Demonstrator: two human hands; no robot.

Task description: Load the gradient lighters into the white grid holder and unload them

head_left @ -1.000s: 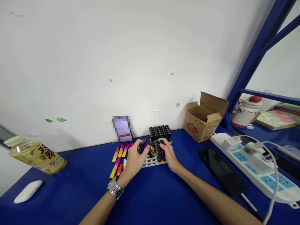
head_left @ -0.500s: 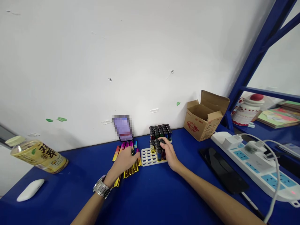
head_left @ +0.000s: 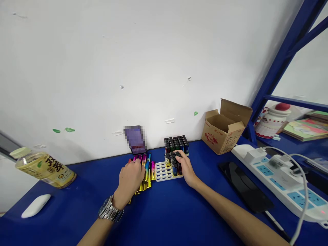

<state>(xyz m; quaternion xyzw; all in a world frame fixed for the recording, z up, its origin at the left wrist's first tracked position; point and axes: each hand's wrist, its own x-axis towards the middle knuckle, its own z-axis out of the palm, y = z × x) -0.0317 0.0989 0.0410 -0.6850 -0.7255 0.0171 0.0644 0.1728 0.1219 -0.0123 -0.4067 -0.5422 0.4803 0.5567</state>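
My left hand (head_left: 130, 177), with a metal watch on its wrist, is over a pile of shiny gold, pink and blue tube-like strips (head_left: 147, 174). Its fingers curl down and the tips are hidden, so what they grip cannot be made out. My right hand (head_left: 186, 169) curves around a group of small black-topped, shiny-bodied cylinders (head_left: 174, 167). They stand in the right part of a white tray with holes (head_left: 161, 172); open holes show on the left. Behind the tray stands a second block of similar cylinders (head_left: 176, 144).
A propped device with a blurred screen (head_left: 135, 138) leans near the wall. At right are an open cardboard box (head_left: 220, 131), a black phone (head_left: 244, 186) and a power strip with plugs (head_left: 279, 184). A drink bottle (head_left: 46, 169) and white mouse (head_left: 36, 205) are at left.
My left hand has moved left over the pile, away from the tray, uncovering blue and pink strips beside it. My right hand has stayed at the cylinders.
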